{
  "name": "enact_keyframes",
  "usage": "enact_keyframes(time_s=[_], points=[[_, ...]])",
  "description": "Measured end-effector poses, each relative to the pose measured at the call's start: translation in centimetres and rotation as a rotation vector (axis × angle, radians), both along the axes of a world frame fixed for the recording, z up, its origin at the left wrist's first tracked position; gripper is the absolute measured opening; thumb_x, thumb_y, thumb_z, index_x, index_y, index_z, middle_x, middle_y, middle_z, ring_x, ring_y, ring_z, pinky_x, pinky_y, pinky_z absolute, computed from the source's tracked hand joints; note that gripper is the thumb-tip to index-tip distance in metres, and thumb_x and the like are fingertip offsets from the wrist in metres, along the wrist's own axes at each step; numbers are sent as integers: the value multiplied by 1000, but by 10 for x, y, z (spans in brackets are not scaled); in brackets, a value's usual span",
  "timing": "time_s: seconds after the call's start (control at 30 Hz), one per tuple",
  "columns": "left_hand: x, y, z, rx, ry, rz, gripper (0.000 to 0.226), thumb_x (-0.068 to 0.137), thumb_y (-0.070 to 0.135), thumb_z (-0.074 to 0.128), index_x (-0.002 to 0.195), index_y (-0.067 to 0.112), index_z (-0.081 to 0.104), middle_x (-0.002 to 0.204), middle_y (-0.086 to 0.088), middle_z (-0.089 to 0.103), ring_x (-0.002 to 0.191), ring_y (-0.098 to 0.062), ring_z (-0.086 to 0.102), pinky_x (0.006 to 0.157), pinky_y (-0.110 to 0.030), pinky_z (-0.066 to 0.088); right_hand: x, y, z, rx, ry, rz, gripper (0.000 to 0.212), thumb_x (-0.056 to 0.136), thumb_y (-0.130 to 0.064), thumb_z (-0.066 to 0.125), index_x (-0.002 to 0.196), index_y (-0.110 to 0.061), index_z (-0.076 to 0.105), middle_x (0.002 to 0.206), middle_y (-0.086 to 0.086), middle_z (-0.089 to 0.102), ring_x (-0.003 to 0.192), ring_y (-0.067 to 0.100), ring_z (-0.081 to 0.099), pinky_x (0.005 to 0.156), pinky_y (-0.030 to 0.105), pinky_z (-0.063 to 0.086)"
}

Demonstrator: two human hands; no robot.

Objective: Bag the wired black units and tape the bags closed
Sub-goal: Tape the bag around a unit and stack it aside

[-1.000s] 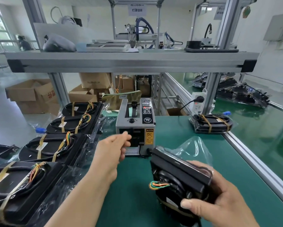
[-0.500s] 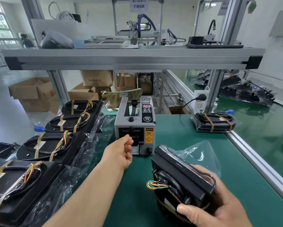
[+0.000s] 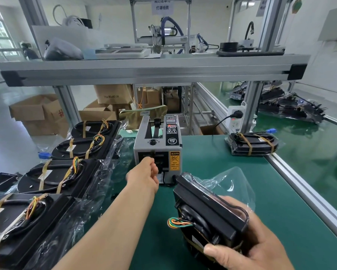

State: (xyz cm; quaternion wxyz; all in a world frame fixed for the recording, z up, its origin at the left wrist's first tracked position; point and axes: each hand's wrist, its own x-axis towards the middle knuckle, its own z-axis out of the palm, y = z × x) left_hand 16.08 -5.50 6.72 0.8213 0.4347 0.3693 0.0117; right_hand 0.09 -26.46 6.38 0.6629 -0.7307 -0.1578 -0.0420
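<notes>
My right hand (image 3: 261,248) grips a black wired unit (image 3: 208,213) that sits inside a clear plastic bag (image 3: 232,184); the bag's open end sticks up behind it and coloured wires poke out on the left. My left hand (image 3: 144,174) reaches to the outlet slot of the grey tape dispenser (image 3: 157,149). Its curled fingertips are at the slot, hidden behind the back of the hand, and no tape shows.
Several black units (image 3: 52,178) with tan tape strips lie in a row on plastic at the left. One bagged unit (image 3: 251,143) lies at the back right by the table rail (image 3: 300,188). A metal shelf (image 3: 154,69) spans overhead. Cardboard boxes (image 3: 35,112) stand beyond.
My left hand dipped slightly back from the dispenser, then stretched forward to its outlet again. My right hand has kept the bagged unit in nearly the same place.
</notes>
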Motion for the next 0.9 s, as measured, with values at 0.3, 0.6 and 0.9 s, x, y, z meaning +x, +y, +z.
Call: enact_keyframes(time_s=[0.3, 0.6, 0.9], points=[[-86, 0, 39, 200, -449, -281, 19, 77, 18, 73, 64, 20, 59, 58, 4, 48, 44, -7, 41, 50, -21, 35, -3, 2, 2, 21, -18, -5, 78, 41, -62, 91, 113, -51, 64, 98, -6, 77, 90, 9, 73, 80, 9, 50], [-163, -23, 66, 469, -587, -562, 24, 47, 31, 85, 56, 15, 70, 44, 7, 50, 42, -3, 44, 47, -10, 39, -11, 8, 0, -56, -106, -54, 71, 52, -41, 92, 116, -52, 62, 101, -8, 76, 92, 10, 73, 82, 13, 52], [-156, -21, 54, 621, -543, -594, 20, 67, 24, 85, 70, 8, 74, 73, -18, 71, 64, -18, 64, 67, -27, 53, -15, 14, -2, -90, -152, -75, 74, 53, -25, 93, 118, -45, 63, 103, -7, 76, 94, 11, 73, 83, 16, 54]])
